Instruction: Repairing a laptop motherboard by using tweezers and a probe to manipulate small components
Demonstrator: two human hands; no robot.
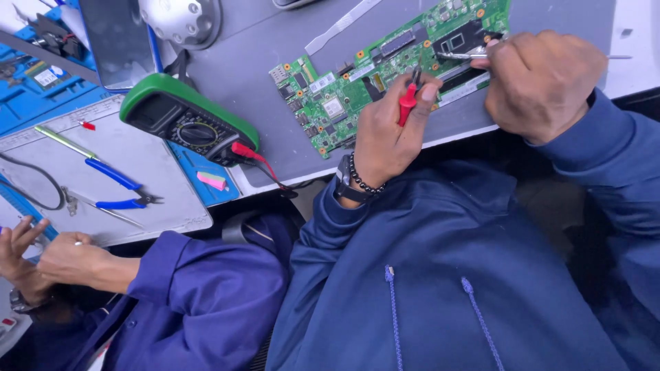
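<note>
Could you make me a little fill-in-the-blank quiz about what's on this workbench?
1. The left hand holds a probe with a ___ handle.
2. Both hands work over a ___ circuit board.
3. The right hand grips metal ___.
4. The multimeter has a ___ casing.

Missing words: red; green; tweezers; green

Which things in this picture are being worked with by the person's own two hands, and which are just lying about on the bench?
In use:
- green circuit board
- red probe in left hand
- metal tool in right hand
- green multimeter, red lead attached

Lying about:
- blue-handled pliers
- pink eraser
- tweezers
- co-worker's hands, apart
</note>
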